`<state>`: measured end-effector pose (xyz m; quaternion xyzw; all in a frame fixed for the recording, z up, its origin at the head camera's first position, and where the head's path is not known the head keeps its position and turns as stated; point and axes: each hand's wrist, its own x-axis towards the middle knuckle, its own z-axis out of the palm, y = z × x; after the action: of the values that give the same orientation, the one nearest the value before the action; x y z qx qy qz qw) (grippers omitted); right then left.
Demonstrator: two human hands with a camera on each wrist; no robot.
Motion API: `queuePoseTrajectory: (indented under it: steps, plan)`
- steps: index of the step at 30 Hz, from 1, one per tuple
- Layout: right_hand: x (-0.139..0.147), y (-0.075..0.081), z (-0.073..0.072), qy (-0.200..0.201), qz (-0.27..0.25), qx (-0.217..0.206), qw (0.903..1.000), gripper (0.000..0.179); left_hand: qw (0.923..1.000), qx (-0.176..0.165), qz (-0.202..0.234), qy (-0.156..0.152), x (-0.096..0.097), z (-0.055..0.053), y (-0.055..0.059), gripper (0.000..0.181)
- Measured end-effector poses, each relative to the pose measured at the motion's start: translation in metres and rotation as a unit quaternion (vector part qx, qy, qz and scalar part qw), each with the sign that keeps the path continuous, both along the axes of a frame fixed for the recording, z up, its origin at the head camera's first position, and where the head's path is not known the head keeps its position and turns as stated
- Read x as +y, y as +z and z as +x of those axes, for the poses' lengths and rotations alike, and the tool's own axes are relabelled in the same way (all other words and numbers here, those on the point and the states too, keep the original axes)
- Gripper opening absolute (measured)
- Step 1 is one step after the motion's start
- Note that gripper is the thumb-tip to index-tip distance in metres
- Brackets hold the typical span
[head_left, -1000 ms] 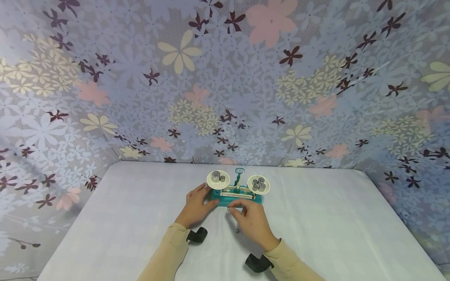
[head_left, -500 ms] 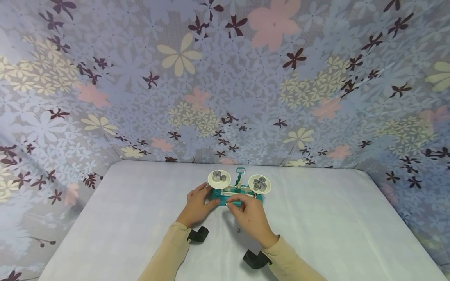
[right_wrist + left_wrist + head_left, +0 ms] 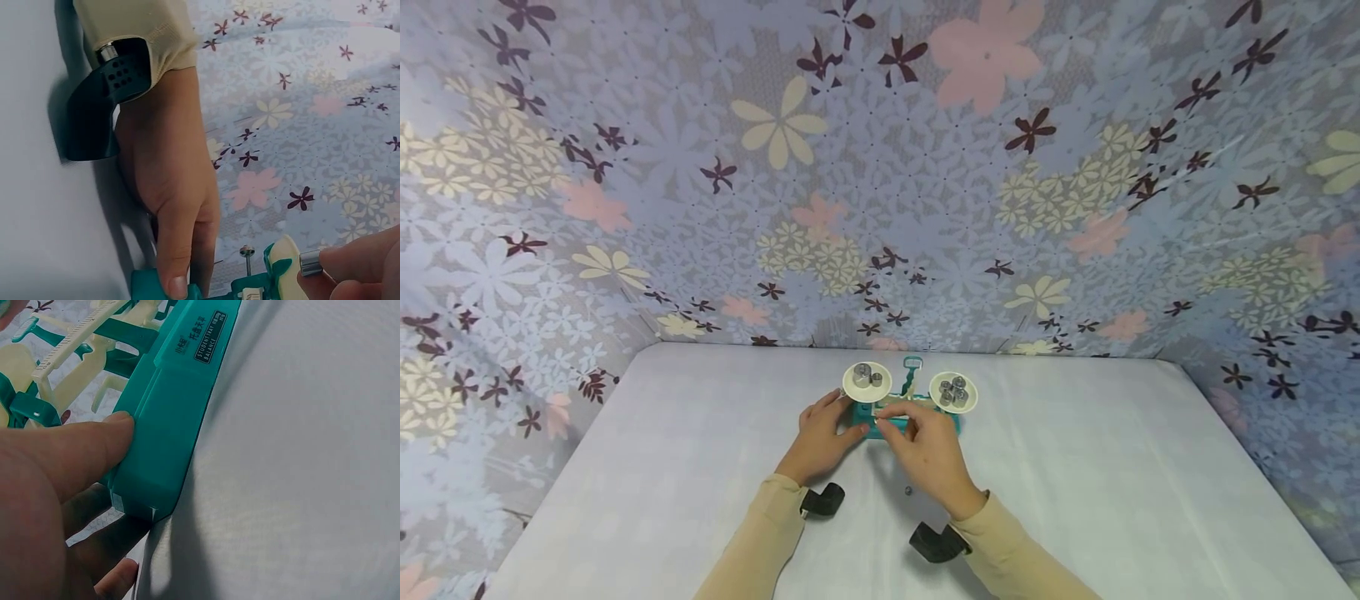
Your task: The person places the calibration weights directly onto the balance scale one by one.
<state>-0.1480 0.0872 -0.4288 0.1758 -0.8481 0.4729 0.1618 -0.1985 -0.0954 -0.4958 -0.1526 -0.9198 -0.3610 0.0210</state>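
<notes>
A teal tray balance (image 3: 867, 431) with two cream pans stands on the table. My left hand (image 3: 818, 437) grips its left end, thumb (image 3: 119, 434) on top of the base and fingers around the end. Between the right hand's (image 3: 929, 457) thumb and index finger is a small metal cylinder weight (image 3: 310, 263), held over the front of the base, below the left pan (image 3: 854, 394). That pan carries one larger weight (image 3: 861, 376) and one smaller weight (image 3: 877, 380). Several metal weights (image 3: 953, 390) cluster in the right pan (image 3: 971, 395).
One tiny metal weight (image 3: 908, 491) lies on the white tablecloth (image 3: 1112, 467), in front of the balance and below my right hand. Flower-patterned fabric (image 3: 925, 208) rises behind the table. Black camera mounts (image 3: 940, 543) stick out from both wrists.
My right hand has moved forward and slightly left with the pinched weight, from the front edge of the base to over it. The left hand keeps its grip in place.
</notes>
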Motion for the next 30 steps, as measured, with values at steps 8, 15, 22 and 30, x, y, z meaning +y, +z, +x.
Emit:
queuePoseTrajectory:
  steps: [8,15,22,30]
  plan:
    - [-0.005,0.004,-0.003,-0.002,-0.011,0.007,0.9999,0.009,1.0,0.004,0.001,-0.002,0.0,-0.001,-0.002,0.06]
    - [-0.011,0.007,-0.006,-0.007,-0.032,0.003,0.9994,0.01,1.0,0.004,0.002,-0.002,0.0,-0.001,-0.002,0.06]
    - [-0.014,0.006,-0.011,-0.012,-0.04,0.007,0.9991,0.009,1.0,0.0,0.003,-0.002,0.001,0.0,-0.001,0.06]
    - [-0.018,0.006,-0.017,-0.018,-0.039,0.018,0.9989,0.011,1.0,0.003,0.004,-0.002,0.0,-0.001,-0.001,0.061]
